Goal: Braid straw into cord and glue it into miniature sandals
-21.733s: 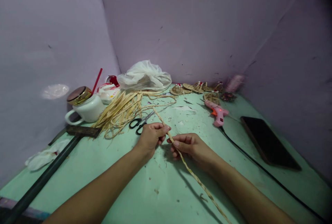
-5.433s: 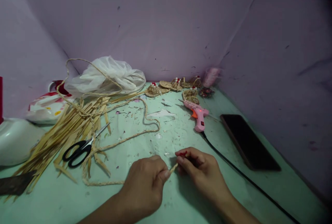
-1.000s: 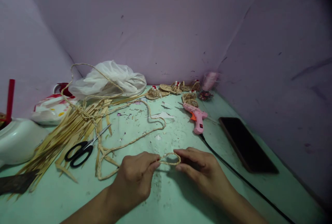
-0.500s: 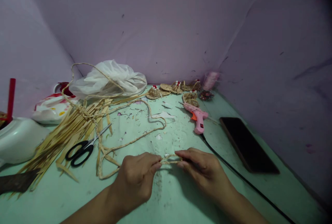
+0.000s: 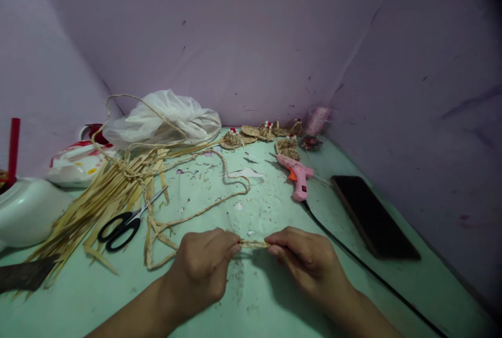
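My left hand (image 5: pixel 204 267) and my right hand (image 5: pixel 308 259) both pinch the near end of a braided straw cord (image 5: pixel 253 244), which is folded flat between my fingertips just above the green table (image 5: pixel 254 306). From my left hand the cord trails left, loops over the table (image 5: pixel 235 194) and runs up over a bundle of straw strips (image 5: pixel 105 191). Both hands are closed on the cord.
Black-handled scissors (image 5: pixel 121 225) lie beside the straw. A pink glue gun (image 5: pixel 298 178) with a black cable (image 5: pixel 353 257) sits right of centre, a dark phone (image 5: pixel 372 218) further right. Woven straw pieces (image 5: pixel 266 134), a plastic bag (image 5: pixel 164 118) and a white mug (image 5: pixel 27 212) stand along the back and left.
A second ago the cord end formed an open loop between my hands. The loop has been pressed flat and my fingertips have drawn closer together around it.
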{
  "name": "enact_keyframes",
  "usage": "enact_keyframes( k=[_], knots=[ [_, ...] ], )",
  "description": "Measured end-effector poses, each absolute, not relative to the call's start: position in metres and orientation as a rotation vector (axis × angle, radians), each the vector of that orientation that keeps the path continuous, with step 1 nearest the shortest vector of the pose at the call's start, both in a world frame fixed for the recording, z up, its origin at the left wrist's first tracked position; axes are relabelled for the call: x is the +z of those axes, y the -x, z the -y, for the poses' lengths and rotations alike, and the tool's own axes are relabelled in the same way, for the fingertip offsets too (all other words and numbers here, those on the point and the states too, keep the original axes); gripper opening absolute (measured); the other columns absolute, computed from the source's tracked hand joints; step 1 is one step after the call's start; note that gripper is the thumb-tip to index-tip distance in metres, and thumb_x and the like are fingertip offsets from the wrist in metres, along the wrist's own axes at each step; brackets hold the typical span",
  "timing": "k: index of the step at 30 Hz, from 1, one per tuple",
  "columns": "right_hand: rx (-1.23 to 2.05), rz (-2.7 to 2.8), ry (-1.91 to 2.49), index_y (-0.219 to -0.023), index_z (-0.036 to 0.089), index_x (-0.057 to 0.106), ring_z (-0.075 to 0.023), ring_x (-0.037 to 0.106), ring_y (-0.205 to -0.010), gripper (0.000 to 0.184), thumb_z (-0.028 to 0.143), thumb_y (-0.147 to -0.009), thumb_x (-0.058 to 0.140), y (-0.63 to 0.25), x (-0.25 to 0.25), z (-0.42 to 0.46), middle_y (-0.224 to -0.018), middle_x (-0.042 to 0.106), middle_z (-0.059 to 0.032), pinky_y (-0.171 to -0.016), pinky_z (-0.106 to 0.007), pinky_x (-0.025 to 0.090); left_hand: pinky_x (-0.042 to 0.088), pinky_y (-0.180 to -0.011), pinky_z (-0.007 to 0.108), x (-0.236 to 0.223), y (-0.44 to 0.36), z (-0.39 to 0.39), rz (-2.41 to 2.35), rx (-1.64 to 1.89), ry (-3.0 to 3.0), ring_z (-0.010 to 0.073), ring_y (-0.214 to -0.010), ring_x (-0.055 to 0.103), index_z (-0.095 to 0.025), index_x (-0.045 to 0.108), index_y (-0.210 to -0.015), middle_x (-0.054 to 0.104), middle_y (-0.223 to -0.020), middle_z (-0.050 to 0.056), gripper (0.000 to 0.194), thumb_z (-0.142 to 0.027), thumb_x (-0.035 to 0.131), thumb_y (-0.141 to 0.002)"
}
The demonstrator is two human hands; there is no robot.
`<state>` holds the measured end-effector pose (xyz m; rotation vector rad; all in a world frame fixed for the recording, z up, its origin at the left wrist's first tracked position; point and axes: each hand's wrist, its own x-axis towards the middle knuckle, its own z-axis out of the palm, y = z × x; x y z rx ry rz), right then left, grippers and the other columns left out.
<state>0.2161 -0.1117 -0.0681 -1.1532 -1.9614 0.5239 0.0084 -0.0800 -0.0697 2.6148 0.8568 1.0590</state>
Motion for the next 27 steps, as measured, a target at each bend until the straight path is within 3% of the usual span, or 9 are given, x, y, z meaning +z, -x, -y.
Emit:
enact_keyframes(
  k=[15, 21, 27],
  knots=[
    [0.758, 2.117, 1.308, -0.088, 0.017, 0.065, -0.0142, 0.059, -0.062, 0.018, 0.023, -0.086, 0.047, -0.223, -0.062, 0.109, -0.07, 0.065, -0.0042, -0.057, -0.025, 0.043, 0.039, -0.05, 0.025, -0.077, -0.005, 0.079, -0.815, 0.904, -2.702, 0.0152, -0.056, 0.049, -0.014, 0.056, -0.087, 0.054, -0.063, 0.003, 0.019, -0.006, 0.041, -0.079],
    [0.864, 2.011, 1.34, -0.102, 0.02, 0.063, -0.0188, 0.061, -0.076, 0.028, 0.031, -0.077, 0.062, -0.22, -0.057, 0.113, -0.087, 0.067, -0.0063, -0.067, -0.029, 0.046, 0.038, -0.049, 0.025, -0.082, -0.008, 0.085, -0.823, 0.949, -2.675, 0.0147, -0.055, 0.048, -0.015, 0.055, -0.088, 0.052, -0.06, 0.002, 0.022, -0.003, 0.04, -0.078],
    [0.904, 2.043, 1.321, -0.101, 0.019, 0.065, -0.0179, 0.061, -0.073, 0.027, 0.031, -0.076, 0.064, -0.214, -0.063, 0.111, -0.083, 0.067, -0.0061, -0.064, -0.027, 0.045, 0.039, -0.051, 0.026, -0.094, -0.012, 0.088, -0.884, 0.953, -2.583, 0.015, -0.053, 0.05, -0.018, 0.056, -0.081, 0.053, -0.059, 0.002, 0.019, -0.009, 0.039, -0.079]
  ],
)
